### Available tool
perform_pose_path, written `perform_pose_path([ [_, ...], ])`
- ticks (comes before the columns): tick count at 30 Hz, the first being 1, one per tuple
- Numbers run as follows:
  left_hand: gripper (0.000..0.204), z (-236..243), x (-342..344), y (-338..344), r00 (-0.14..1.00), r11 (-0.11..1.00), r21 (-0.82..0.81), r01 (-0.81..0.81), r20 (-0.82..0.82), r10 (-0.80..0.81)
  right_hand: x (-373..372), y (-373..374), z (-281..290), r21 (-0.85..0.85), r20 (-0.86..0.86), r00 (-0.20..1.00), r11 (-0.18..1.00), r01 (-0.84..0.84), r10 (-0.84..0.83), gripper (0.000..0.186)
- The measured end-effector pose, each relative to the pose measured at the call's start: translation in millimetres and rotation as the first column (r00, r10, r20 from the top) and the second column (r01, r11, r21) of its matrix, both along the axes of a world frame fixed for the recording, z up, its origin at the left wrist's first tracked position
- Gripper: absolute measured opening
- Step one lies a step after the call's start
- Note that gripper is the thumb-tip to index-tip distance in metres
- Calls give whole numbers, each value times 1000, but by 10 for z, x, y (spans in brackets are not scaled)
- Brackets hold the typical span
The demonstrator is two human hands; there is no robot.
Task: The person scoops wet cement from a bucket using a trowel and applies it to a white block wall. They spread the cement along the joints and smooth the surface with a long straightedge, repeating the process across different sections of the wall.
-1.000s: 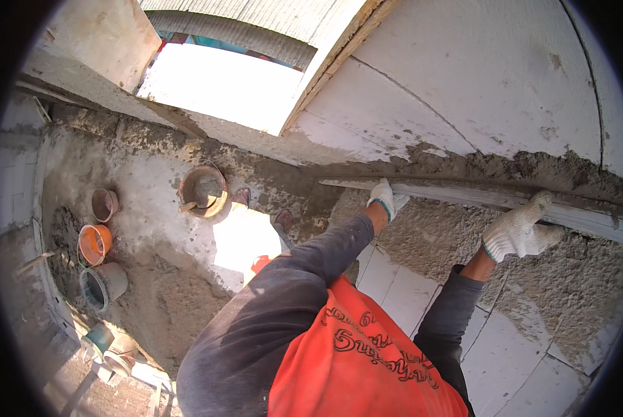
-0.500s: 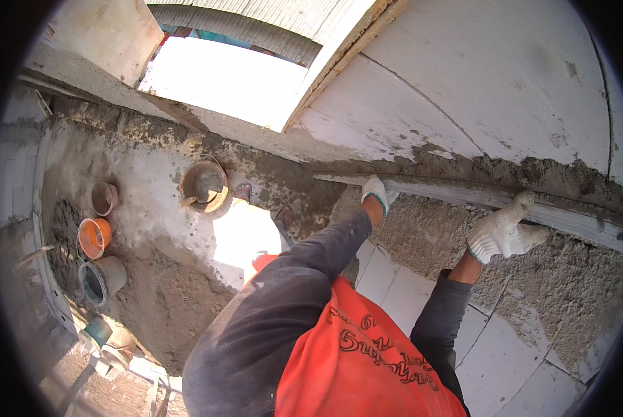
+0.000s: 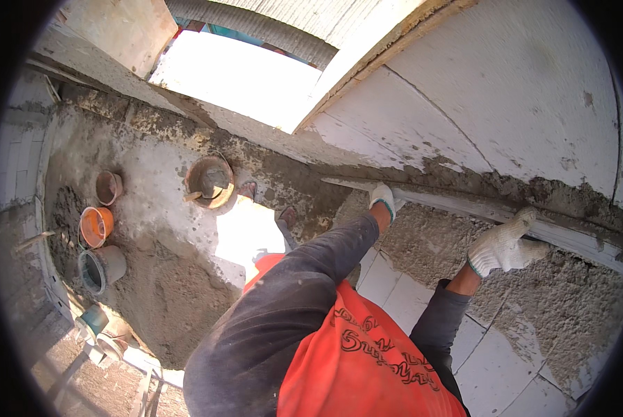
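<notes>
A long, pale straightedge (image 3: pixel 450 207) lies slantwise against the wall, its surface smeared with mortar. My left hand (image 3: pixel 382 198), in a white knit glove, grips it near its far left end. Farther right, my right hand (image 3: pixel 504 244), gloved the same way, has its fingers over the bar and its thumb below; part of its grip is hidden. Rough grey mortar (image 3: pixel 429 240) covers the wall blocks under the straightedge. Above it runs a darker, uneven mortar strip (image 3: pixel 485 179) beneath smooth white blocks (image 3: pixel 534 104).
On the mortar-stained floor stand a round tub (image 3: pixel 211 182) with mortar, a brown bucket (image 3: pixel 109 187), an orange bucket (image 3: pixel 96 226) and a grey bucket (image 3: pixel 103 270). Damp mortar (image 3: pixel 169 292) spreads beside them. A bright window opening (image 3: pixel 235 76) breaks the wall at the upper left.
The whole view has tilted slightly, so the scene sits a little lower and farther right. Both hands stay at about the same places on the straightedge.
</notes>
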State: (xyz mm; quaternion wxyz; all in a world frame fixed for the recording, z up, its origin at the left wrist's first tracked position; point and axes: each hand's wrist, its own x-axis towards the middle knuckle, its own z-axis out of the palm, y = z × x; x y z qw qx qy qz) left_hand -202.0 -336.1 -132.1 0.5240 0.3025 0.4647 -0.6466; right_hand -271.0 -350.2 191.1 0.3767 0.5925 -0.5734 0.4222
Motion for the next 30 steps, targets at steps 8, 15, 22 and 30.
perform_pose_path([
  [8, 49, 85, -60, 110, 999, 998, -59, -33, 0, 33, 102, 81, 46, 86, 209, 967, 983, -164, 143, 74],
  [15, 49, -199, -88, 4, 989, 998, -32, 60, 134, -55, -249, -185, -358, -389, 737, 125, 567, -726, 665, 66],
  [22, 54, 699, -661, -108, 995, 992, -97, 80, -60, -86, -170, -15, 672, -2, 409, 833, 913, -408, 373, 79],
  [30, 60, 565, -82, 1159, 541, 327, -451, 830, 509, -670, -555, 622, 1595, -178, 326, 838, 899, -401, 438, 59],
])
